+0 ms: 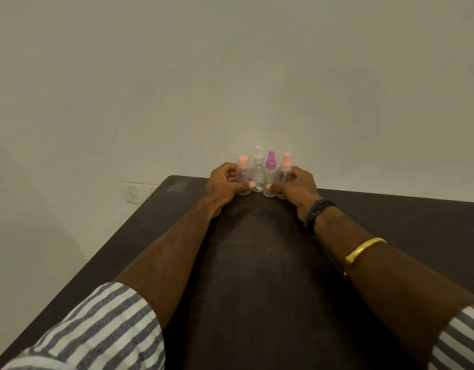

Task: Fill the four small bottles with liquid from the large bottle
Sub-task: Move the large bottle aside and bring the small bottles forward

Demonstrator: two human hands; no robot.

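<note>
Striped sleeves (97, 332) frame a dark table (257, 276); a gold bangle (364, 249) and black band (320, 209) ring the right arm. Far along the table, the left hand (222, 185) and right hand (297, 188) cup a row of four upright small bottles (262, 177) from either side, thumbs on the glass. Behind stands a wall (230, 76), with switches (135, 193) low at left

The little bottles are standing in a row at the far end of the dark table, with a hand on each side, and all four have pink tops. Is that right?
Not quite. The head view shows only the two outer small bottles with pink tops; one inner bottle has a white top, the other a purple one. They do stand in a row at the far end of the dark table, left hand and right hand on either side.
</note>
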